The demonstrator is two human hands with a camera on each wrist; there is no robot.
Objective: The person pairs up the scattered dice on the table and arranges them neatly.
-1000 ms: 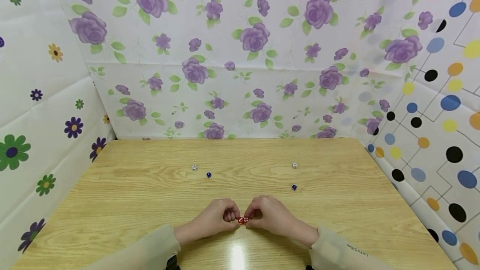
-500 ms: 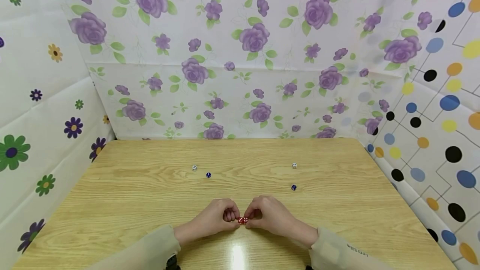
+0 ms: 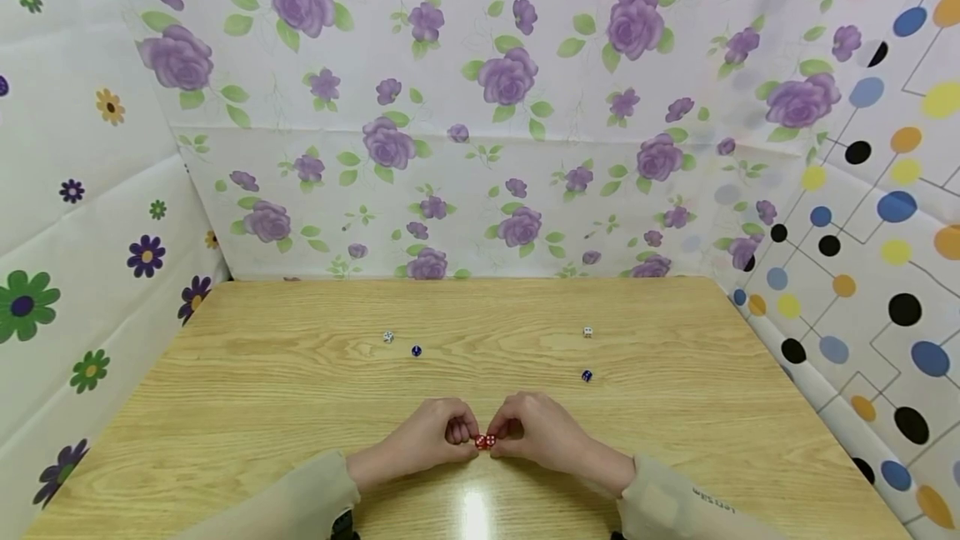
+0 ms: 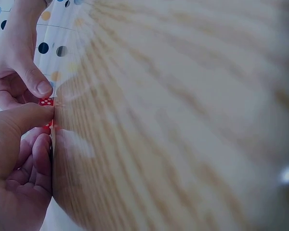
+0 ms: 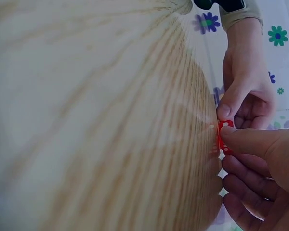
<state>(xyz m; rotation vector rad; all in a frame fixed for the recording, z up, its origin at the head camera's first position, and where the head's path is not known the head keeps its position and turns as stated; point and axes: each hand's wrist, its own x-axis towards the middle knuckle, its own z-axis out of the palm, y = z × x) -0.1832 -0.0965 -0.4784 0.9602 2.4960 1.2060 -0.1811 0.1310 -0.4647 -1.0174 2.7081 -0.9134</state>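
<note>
Hands [image 3: 437, 433] [image 3: 540, 433] pinching two red dice [image 3: 481, 442] [image 3: 491, 441] — beyond, two blue [image 3: 416, 351] [image 3: 587, 376], two white [image 3: 387, 337] [image 3: 587, 332]

On my feed, the place was a makeshift tabletop booth [image 3: 198, 219], the building around it hidden from me. A wood-grain table [image 3: 495, 377] spread beneath the left hand [image 3: 435, 432] and the right hand [image 3: 543, 433]. Creased printed sheets [image 3: 450, 161] walled it in: purple roses [image 3: 508, 77] straight ahead of both, daisy-like flowers [image 3: 146, 256] beyond the left one, coloured dots [image 3: 905, 309] beyond the right.
</note>
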